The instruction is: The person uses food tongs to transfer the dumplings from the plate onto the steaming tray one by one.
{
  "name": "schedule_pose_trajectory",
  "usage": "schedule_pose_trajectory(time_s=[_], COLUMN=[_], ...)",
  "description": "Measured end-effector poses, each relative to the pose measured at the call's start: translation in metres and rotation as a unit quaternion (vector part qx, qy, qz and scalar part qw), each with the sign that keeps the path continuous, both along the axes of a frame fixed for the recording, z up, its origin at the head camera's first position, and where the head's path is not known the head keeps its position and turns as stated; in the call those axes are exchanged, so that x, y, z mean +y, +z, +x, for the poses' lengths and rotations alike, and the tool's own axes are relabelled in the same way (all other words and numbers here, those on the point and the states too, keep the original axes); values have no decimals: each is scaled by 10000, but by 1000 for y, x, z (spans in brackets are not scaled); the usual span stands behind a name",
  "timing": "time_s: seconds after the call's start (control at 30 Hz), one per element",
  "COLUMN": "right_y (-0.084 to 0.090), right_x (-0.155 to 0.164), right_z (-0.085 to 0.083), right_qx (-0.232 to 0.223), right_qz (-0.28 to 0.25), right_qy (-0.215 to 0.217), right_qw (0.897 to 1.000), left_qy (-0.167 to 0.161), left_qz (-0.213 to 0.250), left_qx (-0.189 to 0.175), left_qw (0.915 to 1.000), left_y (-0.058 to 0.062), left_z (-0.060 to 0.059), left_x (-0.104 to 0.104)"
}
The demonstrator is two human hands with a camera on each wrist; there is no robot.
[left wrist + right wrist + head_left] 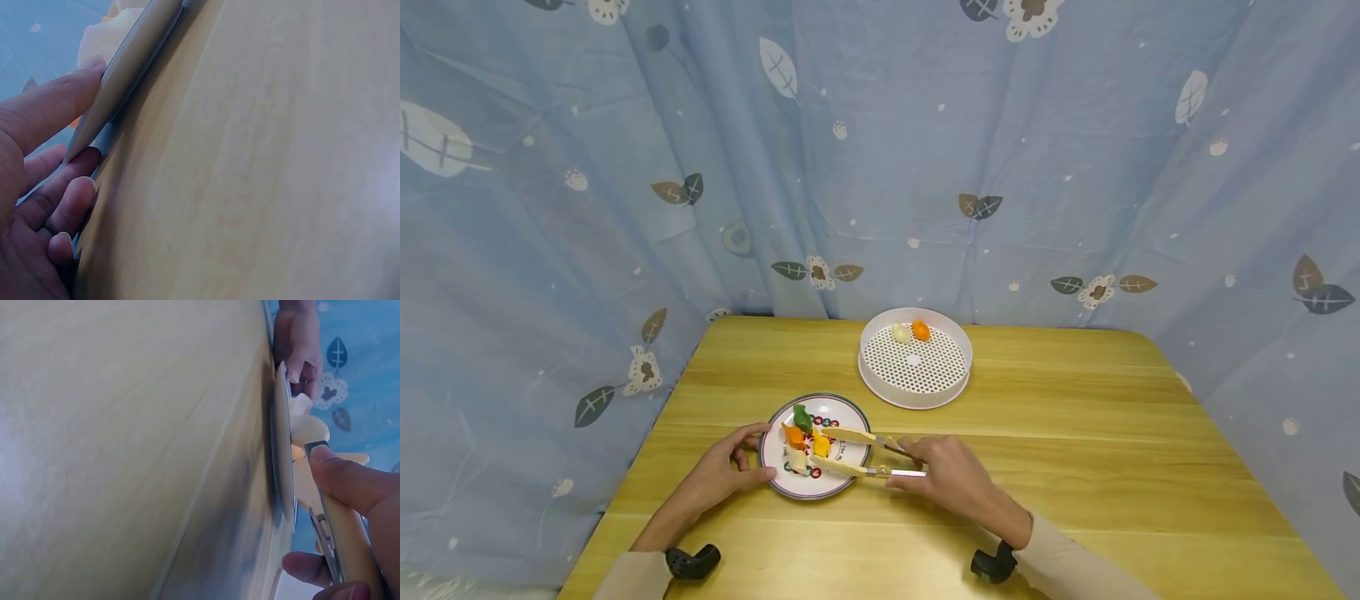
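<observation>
My left hand (718,471) grips the rim of a white plate (850,408), thumb on top and fingertips at its edge and underside in the left wrist view. Several small pieces lie on the plate: a green one (802,418), an orange one (793,436), a yellow one (822,445) and a cream one (797,461). In my right hand (951,475) is a pair of tongs (880,472) with cream tips and metal handles. The spread tips reach over the plate, either side of the yellow piece; whether they touch it I cannot tell.
Behind the plate, near the table's (1075,433) far edge, stands a round white tray (917,398) with a perforated base. It holds a cream piece (900,333) and an orange piece (921,331). A blue patterned curtain (887,167) hangs behind the table.
</observation>
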State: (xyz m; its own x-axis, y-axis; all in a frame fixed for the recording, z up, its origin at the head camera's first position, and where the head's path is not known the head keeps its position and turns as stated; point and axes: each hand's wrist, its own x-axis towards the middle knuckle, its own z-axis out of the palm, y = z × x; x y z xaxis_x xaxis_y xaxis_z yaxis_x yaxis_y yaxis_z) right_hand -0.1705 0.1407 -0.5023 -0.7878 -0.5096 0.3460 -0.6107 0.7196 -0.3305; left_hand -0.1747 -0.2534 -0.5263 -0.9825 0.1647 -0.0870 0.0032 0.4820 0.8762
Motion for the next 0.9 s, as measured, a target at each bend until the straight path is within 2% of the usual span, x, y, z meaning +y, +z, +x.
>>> schedule_pose_trajectory(time_s=[0.37, 0.7, 0.9], right_y=[-4, -3, -1], right_x=[-5, -3, 1], right_z=[1, 3, 2], right_qx=[285, 244, 179], right_qz=[134, 1, -156], right_qy=[77, 119, 3], right_qw=[9995, 9996, 9997], left_qy=[105, 126, 88], left_qz=[-60, -19, -19], left_qx=[-64, -113, -78], left_qw=[9999, 9999, 9999], left_y=[0, 2, 2], left_z=[0, 0, 0], left_x=[1, 2, 2])
